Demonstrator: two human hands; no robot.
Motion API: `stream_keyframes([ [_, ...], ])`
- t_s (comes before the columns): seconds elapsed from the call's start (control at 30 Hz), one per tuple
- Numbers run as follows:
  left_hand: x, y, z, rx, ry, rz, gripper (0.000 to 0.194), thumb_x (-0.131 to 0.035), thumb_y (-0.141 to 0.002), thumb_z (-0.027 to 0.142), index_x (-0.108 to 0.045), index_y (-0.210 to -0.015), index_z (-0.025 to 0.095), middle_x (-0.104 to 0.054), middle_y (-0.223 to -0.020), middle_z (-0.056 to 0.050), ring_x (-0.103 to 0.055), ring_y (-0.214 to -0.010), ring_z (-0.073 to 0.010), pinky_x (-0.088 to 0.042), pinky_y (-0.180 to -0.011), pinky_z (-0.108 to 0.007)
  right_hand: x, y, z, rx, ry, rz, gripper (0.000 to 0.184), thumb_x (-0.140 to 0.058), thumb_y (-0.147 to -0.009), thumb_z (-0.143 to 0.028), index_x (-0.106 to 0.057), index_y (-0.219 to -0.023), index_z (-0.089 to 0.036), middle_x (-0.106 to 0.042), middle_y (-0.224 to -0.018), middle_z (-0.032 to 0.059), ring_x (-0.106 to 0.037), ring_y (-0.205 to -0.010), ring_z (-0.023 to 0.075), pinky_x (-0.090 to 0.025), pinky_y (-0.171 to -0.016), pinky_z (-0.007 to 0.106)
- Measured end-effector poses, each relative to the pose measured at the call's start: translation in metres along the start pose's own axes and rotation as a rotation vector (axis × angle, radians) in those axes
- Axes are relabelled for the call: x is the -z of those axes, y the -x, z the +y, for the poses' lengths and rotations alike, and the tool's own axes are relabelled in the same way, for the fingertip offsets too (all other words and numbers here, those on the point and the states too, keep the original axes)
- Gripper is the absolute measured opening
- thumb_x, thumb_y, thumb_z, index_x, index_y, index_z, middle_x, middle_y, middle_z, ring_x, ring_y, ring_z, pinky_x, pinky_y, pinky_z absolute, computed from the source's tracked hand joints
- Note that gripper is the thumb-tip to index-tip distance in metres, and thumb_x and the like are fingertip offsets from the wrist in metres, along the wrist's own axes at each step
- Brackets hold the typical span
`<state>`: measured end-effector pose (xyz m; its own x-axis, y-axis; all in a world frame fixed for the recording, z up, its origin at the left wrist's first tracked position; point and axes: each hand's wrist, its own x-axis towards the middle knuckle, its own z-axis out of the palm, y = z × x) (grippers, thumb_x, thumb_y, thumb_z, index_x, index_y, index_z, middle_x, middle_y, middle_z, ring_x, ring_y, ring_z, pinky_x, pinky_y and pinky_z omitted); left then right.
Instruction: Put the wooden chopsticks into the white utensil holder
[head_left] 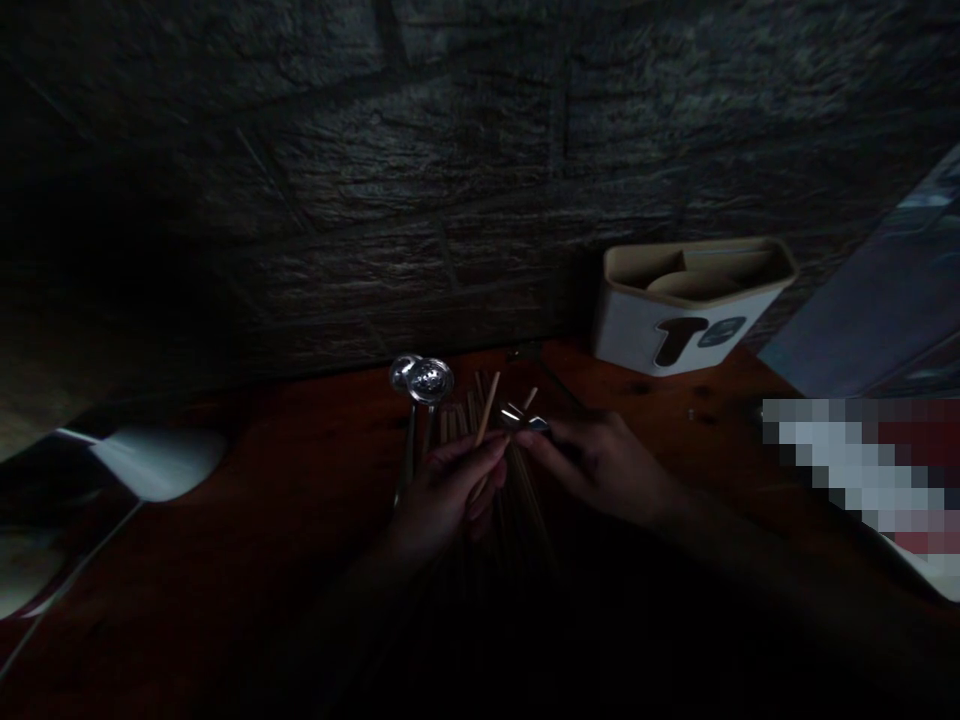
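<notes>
1. Chopstick is leaning up, with the left hand pinching it.
2. Right hand is gripping something shiny, maybe a small tool.
3. More sticks are lying below on the brown table.
4. Two shiny spoons are lying beside them, to the left.
5. White box is standing by the stone wall.

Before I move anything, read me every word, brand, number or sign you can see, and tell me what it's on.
White holder, front: a dark mark shaped like "T"; I can't tell if it is a letter or just a cut-out.
Same front, oval label: too small and dark to read.
Red and white patch, right edge: pixelated, unreadable.
Sticks and spoons: no text I can make out.
</notes>
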<state>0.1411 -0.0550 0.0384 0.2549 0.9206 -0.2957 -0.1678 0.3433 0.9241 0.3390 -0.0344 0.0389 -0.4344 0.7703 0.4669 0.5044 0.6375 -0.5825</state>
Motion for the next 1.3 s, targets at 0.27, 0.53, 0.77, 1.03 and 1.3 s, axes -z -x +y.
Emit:
stream_keyframes([
  [0.27,-0.004,0.001,0.001,-0.010,0.072,0.031,0.041,-0.077,-0.074,0.038,-0.071,-0.110,0.020,-0.053,-0.061,0.007,-0.036,-0.036,-0.0015,-0.028,-0.031,-0.016,0.014,-0.009,0.029,-0.177,0.225,0.205,0.044,-0.048,-0.096,-0.042,-0.067,-0.069,-0.014,-0.062,-0.055,0.0030,-0.051,-0.045,0.0099,-0.031,-0.047,0.025],
  [0.53,-0.002,0.000,-0.002,-0.013,0.053,-0.005,0.023,-0.075,-0.076,0.040,-0.073,-0.080,0.017,-0.048,-0.053,0.007,-0.034,-0.035,-0.0022,-0.028,-0.030,-0.016,-0.003,0.000,0.001,0.016,-0.007,-0.012,0.033,-0.049,-0.097,-0.037,-0.070,-0.083,-0.015,-0.065,-0.063,-0.0003,-0.054,-0.050,0.0076,-0.036,-0.051,0.022],
  [0.77,-0.004,0.003,0.001,0.013,0.026,0.014,0.034,-0.073,-0.077,0.042,-0.075,-0.103,0.020,-0.049,-0.061,0.006,-0.033,-0.036,-0.0020,-0.025,-0.031,-0.017,0.012,-0.009,0.030,-0.193,0.188,0.213,0.041,-0.048,-0.096,-0.041,-0.070,-0.075,-0.014,-0.065,-0.060,0.0034,-0.052,-0.047,0.0098,-0.034,-0.048,0.025],
  [1.03,-0.001,0.000,-0.002,-0.014,0.018,0.038,0.032,-0.077,-0.072,0.041,-0.076,-0.096,0.020,-0.055,-0.064,0.005,-0.037,-0.035,-0.0017,-0.029,-0.032,-0.018,0.001,0.000,-0.001,-0.014,-0.016,-0.025,0.035,-0.047,-0.097,-0.038,-0.072,-0.086,-0.017,-0.064,-0.063,-0.0009,-0.053,-0.051,0.0076,-0.036,-0.051,0.022],
  [1.3,-0.006,0.004,0.000,-0.039,-0.015,0.037,0.038,-0.077,-0.073,0.043,-0.075,-0.102,0.019,-0.053,-0.061,0.007,-0.032,-0.031,0.0003,-0.022,-0.028,-0.016,0.017,-0.012,0.035,-0.214,0.230,0.243,0.043,-0.048,-0.096,-0.041,-0.066,-0.067,-0.015,-0.062,-0.057,0.0030,-0.051,-0.048,0.0105,-0.033,-0.050,0.026],
])
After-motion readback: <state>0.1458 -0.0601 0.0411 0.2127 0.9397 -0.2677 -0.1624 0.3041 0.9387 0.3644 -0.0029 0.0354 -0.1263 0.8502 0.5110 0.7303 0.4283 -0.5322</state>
